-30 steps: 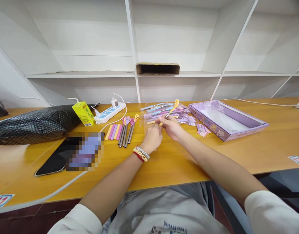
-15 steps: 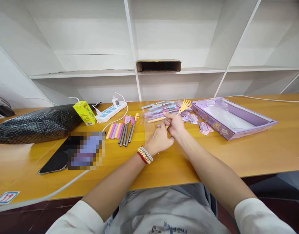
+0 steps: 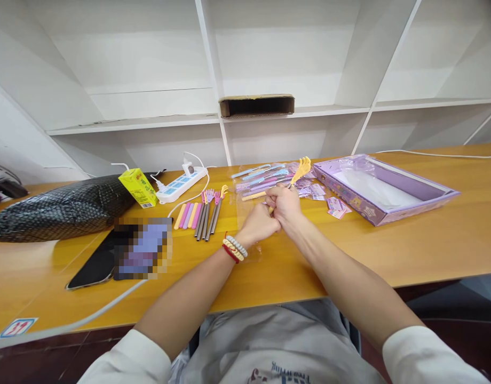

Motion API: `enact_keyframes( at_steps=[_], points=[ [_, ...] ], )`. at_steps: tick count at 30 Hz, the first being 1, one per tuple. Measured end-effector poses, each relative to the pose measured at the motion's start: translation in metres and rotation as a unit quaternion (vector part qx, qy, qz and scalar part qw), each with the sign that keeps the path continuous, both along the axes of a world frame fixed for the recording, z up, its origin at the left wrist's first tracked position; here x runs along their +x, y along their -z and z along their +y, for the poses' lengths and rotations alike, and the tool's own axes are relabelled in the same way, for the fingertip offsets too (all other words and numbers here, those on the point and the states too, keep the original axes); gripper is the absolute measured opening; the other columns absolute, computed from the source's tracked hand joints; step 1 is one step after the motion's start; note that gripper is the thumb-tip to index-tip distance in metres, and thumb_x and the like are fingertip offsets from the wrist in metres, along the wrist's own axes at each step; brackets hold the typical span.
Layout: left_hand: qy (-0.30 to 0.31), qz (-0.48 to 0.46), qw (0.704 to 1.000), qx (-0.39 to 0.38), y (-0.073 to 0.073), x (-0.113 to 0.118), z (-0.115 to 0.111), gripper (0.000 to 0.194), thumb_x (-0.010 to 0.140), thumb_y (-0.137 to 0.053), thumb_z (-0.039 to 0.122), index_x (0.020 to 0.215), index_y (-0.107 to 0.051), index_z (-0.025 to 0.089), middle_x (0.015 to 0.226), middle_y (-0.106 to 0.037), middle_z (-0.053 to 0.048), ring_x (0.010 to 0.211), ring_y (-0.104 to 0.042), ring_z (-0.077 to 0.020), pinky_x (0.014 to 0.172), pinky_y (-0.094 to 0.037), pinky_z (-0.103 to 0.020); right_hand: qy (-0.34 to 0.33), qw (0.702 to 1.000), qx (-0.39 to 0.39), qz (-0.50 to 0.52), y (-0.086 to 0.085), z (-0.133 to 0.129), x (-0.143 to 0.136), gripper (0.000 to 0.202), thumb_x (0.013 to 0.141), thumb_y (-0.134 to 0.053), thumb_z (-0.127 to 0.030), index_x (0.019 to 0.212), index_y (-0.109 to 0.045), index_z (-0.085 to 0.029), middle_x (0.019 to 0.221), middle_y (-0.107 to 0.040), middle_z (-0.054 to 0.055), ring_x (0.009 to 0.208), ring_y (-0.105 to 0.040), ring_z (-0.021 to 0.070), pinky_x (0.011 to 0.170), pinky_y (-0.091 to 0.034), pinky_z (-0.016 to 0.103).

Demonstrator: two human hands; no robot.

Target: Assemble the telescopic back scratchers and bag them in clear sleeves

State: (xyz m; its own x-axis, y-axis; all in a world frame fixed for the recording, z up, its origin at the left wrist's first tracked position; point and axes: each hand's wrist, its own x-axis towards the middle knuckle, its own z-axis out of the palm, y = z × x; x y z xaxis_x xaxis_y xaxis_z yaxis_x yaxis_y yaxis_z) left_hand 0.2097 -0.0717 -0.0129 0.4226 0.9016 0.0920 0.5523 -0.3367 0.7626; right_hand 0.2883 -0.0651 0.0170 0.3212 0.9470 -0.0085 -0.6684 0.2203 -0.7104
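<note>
A back scratcher with a yellow hand-shaped head (image 3: 302,169) points up and right from my right hand (image 3: 286,205), whose fingers are wrapped round it. My left hand (image 3: 258,224), with bracelets at the wrist, is closed round its yellow lower end, touching my right hand. Behind them lie wrapped blue, purple and yellow scratchers (image 3: 263,178). Left of my hands are several loose yellow, pink and purple handles (image 3: 188,215) and several metal rods with coloured hand heads (image 3: 207,216). Small purple cards (image 3: 337,205) lie to the right.
An open purple box (image 3: 383,194) stands at the right. Further left are a white power strip (image 3: 181,184), a yellow carton (image 3: 138,188), a black wrapped bundle (image 3: 65,208) and two phones (image 3: 101,256). White shelves hold a cardboard box (image 3: 256,106). A white cable crosses the front left.
The yellow head has turned and appears more side-on. My hands have drawn closer together, with my right hand slightly further left. The camera view has tilted a little.
</note>
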Motion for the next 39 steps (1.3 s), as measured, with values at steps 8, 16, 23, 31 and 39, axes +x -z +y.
enact_keyframes(
  at_steps=[8, 16, 23, 31, 39],
  points=[
    [0.157, -0.118, 0.933, -0.302, -0.023, -0.023, -0.007, 0.037, 0.057, -0.064, 0.02, 0.062, -0.027, 0.021, 0.04, -0.024, 0.013, 0.033, -0.018, -0.0025, 0.036, -0.014, -0.019, -0.063, 0.997, 0.041, -0.013, -0.016, -0.024, -0.001, 0.049, 0.045, -0.055, -0.001, 0.053, -0.01, -0.019, 0.04, -0.015, -0.011, 0.033, -0.016, -0.0004, 0.032, -0.012, 0.018],
    [0.213, -0.086, 0.96, -0.159, -0.023, -0.028, -0.008, 0.031, 0.058, -0.051, 0.014, 0.058, -0.021, 0.021, 0.045, -0.024, 0.009, 0.039, -0.025, -0.0045, 0.041, -0.021, -0.021, -0.066, 0.993, 0.092, -0.037, -0.024, -0.04, 0.003, 0.048, 0.046, -0.055, -0.003, 0.048, -0.01, -0.018, 0.039, -0.013, -0.011, 0.033, -0.019, 0.0005, 0.036, -0.015, 0.019],
    [-0.08, 0.161, 0.944, 0.277, -0.012, -0.012, -0.01, 0.017, 0.076, -0.042, 0.02, 0.076, -0.059, 0.017, 0.064, -0.058, -0.005, 0.062, -0.057, -0.0188, 0.059, -0.039, -0.03, -0.01, 0.987, 0.155, -0.033, -0.022, -0.033, 0.005, 0.053, 0.049, -0.06, -0.007, 0.05, -0.008, -0.018, 0.04, -0.014, -0.01, 0.035, -0.021, 0.0016, 0.038, -0.017, 0.02],
    [0.048, 0.113, 0.968, 0.218, -0.019, -0.016, -0.004, 0.011, 0.07, -0.044, 0.012, 0.067, -0.053, 0.017, 0.061, -0.054, -0.001, 0.057, -0.049, -0.0129, 0.054, -0.035, -0.024, 0.009, 0.99, 0.134, -0.049, -0.021, -0.031, 0.01, 0.056, 0.051, -0.063, -0.007, 0.05, -0.008, -0.017, 0.04, -0.012, -0.01, 0.035, -0.017, 0.0012, 0.038, -0.02, 0.02],
    [0.094, -0.023, 0.991, 0.093, -0.01, -0.016, -0.004, 0.007, 0.076, -0.047, 0.021, 0.078, -0.053, 0.017, 0.072, -0.056, 0.001, 0.065, -0.051, -0.0132, 0.057, -0.037, -0.024, -0.085, 0.992, 0.097, 0.008, -0.007, -0.016, 0.019, 0.03, 0.054, -0.062, -0.014, 0.054, -0.032, -0.018, 0.044, -0.034, -0.008, 0.04, -0.037, 0.0047, 0.046, -0.037, 0.021]
  ],
)
